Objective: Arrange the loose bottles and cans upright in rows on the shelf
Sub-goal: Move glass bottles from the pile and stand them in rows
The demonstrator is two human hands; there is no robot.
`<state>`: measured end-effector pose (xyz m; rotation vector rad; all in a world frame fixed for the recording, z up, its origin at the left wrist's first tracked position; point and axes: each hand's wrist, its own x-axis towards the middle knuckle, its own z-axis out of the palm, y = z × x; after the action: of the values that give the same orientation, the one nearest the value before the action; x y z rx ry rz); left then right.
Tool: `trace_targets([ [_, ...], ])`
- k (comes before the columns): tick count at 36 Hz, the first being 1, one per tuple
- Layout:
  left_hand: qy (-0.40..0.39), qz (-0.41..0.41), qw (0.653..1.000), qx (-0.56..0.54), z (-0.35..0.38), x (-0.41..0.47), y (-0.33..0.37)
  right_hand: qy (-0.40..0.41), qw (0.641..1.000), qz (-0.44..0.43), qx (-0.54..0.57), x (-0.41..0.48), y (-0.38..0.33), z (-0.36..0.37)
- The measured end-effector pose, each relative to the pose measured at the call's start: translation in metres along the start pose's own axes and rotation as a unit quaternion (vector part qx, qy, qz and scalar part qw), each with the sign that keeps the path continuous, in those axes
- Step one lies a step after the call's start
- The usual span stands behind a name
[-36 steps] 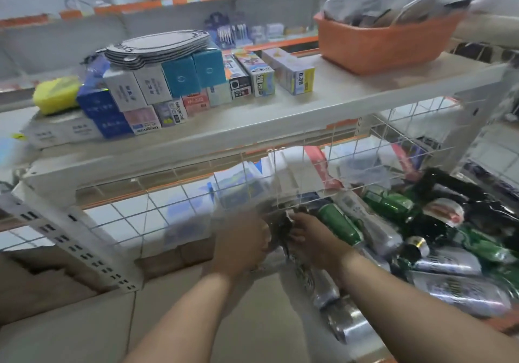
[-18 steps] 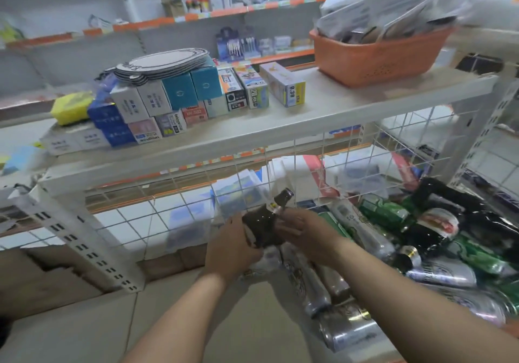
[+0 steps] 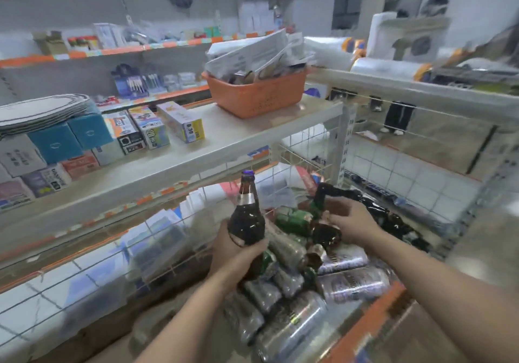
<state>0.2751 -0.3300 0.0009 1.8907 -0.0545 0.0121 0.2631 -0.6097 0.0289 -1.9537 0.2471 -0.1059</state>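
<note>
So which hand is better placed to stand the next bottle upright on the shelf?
The left. The left hand already grips the brown bottle upright, so it probably only needs setting down. The right hand is just on a dark bottle lying in the pile.

Basket [image 3: 257, 101]: orange, stuffed with papers [image 3: 252, 51].
Cartons [image 3: 146, 129]: stood in a row — teal boxes [image 3: 70, 138] just beside them.
Trays [image 3: 42, 111]: lay stacked on the teal boxes.

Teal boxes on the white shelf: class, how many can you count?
2. The left teal box and the right teal box sit side by side under the stack of oval trays. More may hide behind them.
</note>
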Motion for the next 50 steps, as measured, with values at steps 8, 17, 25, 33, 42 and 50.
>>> trace_targets([
  [8, -0.022, 0.008, 1.000, -0.001, 0.048, 0.017, 0.025, -0.156, 0.863, -0.062, -0.476, 0.022, 0.041, -0.037],
  [17, 0.002, 0.000, 1.000, 0.008, 0.058, 0.027, 0.038, -0.198, 0.733, -0.201, -0.619, 0.068, 0.058, -0.012],
  [25, 0.088, -0.017, 0.996, -0.012, 0.061, 0.041, 0.032, -0.225, 0.680, -0.236, -0.656, 0.082, 0.067, -0.011],
  [33, 0.141, -0.021, 0.990, -0.011, 0.066, 0.044, 0.050, -0.166, 0.732, -0.303, -0.587, 0.085, 0.088, -0.029],
  [42, 0.184, 0.004, 0.983, 0.002, 0.041, 0.035, 0.068, -0.094, 0.980, -0.102, -0.140, 0.056, 0.032, -0.025],
  [50, 0.260, 0.023, 0.965, 0.012, -0.012, -0.018, 0.080, -0.194, 0.973, -0.088, 0.084, 0.010, -0.032, 0.037],
])
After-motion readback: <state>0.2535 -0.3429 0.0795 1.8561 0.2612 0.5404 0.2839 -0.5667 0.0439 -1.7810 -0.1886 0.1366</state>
